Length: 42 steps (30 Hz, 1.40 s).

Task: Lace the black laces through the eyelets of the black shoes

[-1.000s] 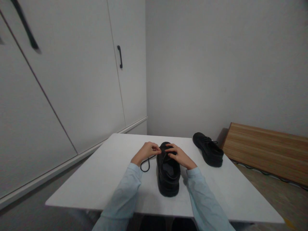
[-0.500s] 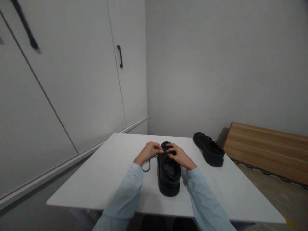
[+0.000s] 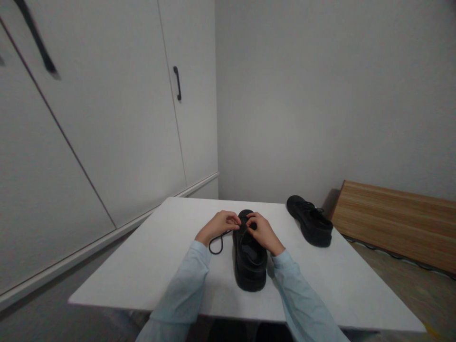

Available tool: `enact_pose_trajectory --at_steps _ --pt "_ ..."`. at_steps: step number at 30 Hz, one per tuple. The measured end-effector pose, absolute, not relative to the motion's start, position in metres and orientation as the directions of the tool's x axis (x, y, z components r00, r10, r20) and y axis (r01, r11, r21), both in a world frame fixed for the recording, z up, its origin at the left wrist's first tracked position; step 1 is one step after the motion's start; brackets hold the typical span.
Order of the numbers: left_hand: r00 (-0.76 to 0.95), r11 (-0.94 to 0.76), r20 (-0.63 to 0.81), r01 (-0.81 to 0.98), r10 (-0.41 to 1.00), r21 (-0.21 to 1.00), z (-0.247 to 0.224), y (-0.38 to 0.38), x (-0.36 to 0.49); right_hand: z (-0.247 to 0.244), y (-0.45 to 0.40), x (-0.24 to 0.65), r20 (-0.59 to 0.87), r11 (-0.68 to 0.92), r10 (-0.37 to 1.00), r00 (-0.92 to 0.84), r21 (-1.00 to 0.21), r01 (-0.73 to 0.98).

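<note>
While nearer shoe [image 3: 250,261] points toe away, long axis receding | left hand [image 3: 221,223], right hand [image 3: 264,233]: curled, grip unclear

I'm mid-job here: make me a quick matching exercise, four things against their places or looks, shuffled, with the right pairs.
1. left hand
2. lace loop
3. wooden panel
4. far shoe

A. brown, beyond the right edge of the table
B. on the table, near its right edge, no hand touching it
C. fingertips at the front part of the near shoe
D. black and curved, left of the near shoe

Pairs: 1-C, 2-D, 3-A, 4-B.
</note>
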<state>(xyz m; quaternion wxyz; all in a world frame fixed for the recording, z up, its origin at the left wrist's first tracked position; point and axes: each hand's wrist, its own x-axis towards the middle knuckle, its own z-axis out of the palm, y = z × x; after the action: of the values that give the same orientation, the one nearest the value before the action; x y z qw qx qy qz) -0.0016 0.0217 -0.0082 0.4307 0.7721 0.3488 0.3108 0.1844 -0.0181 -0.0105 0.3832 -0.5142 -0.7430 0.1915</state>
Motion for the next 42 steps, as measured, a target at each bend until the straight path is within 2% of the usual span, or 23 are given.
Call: enact_pose_trajectory --at_steps 4,9,11,12,14,17,18,20,23,25,27,29,31,33,38,42 --pt "0.500 -0.486 0.242 0.441 0.831 0.755 -0.008 0.022 -0.006 -0.008 -0.020 0.187 0.365 0.379 0.918 -0.153 -0.696 0.610" --pt "0.324 -0.485 0.365 0.655 0.873 0.579 -0.019 0.031 -0.012 -0.011 -0.016 0.193 0.419 0.402 0.902 -0.103 -0.729 0.554" --pt "0.200 -0.422 0.409 0.700 0.890 0.576 -0.022 0.034 -0.014 -0.012 -0.014 0.196 0.439 0.410 0.895 -0.074 -0.748 0.522" --pt "0.133 -0.379 0.408 0.695 0.903 0.611 -0.023 0.035 -0.014 -0.013 -0.012 0.197 0.439 0.406 0.897 -0.056 -0.764 0.502" --pt "0.035 -0.289 0.332 0.585 0.943 0.758 -0.023 0.036 -0.015 -0.014 -0.010 0.200 0.423 0.381 0.906 -0.014 -0.801 0.462" --pt "0.063 -0.085 0.076 0.156 0.995 0.984 -0.020 0.035 -0.012 -0.015 -0.008 0.204 0.396 0.349 0.917 0.051 -0.856 0.381" --pt "0.110 -0.007 0.008 -0.009 0.994 1.000 -0.018 0.034 -0.011 -0.015 -0.007 0.205 0.388 0.343 0.919 0.071 -0.874 0.343" --pt "0.181 0.103 -0.055 -0.268 0.982 0.958 -0.015 0.033 -0.009 -0.014 -0.007 0.208 0.356 0.319 0.927 0.116 -0.913 0.252" --pt "0.172 0.157 -0.092 -0.418 0.981 0.895 -0.013 0.031 -0.006 -0.010 -0.009 0.211 0.287 0.276 0.940 0.186 -0.957 0.086" --pt "0.186 0.187 -0.126 -0.361 0.974 0.914 -0.014 0.029 -0.003 -0.007 -0.011 0.212 0.266 0.278 0.940 0.212 -0.960 -0.026" --pt "0.230 0.171 -0.125 -0.189 0.965 0.967 -0.017 0.026 0.001 -0.004 -0.013 0.212 0.261 0.293 0.939 0.223 -0.948 -0.123" --pt "0.237 0.062 -0.071 0.048 0.969 0.997 -0.023 0.026 0.006 -0.002 -0.014 0.212 0.263 0.311 0.936 0.233 -0.930 -0.197" --pt "0.210 -0.063 0.008 0.259 0.978 0.964 -0.030 0.029 0.009 0.000 -0.015 0.213 0.274 0.334 0.930 0.246 -0.909 -0.248" --pt "0.205 -0.134 0.063 0.353 0.977 0.926 -0.038 0.033 0.011 0.002 -0.016 0.214 0.286 0.356 0.922 0.260 -0.892 -0.279" --pt "0.214 -0.212 0.157 0.266 0.964 0.940 -0.038 0.038 0.012 0.004 -0.015 0.219 0.293 0.390 0.904 0.312 -0.863 -0.321" --pt "0.261 -0.216 0.201 0.030 0.944 0.976 -0.021 0.027 0.015 0.003 -0.014 0.225 0.287 0.402 0.898 0.333 -0.843 -0.357"
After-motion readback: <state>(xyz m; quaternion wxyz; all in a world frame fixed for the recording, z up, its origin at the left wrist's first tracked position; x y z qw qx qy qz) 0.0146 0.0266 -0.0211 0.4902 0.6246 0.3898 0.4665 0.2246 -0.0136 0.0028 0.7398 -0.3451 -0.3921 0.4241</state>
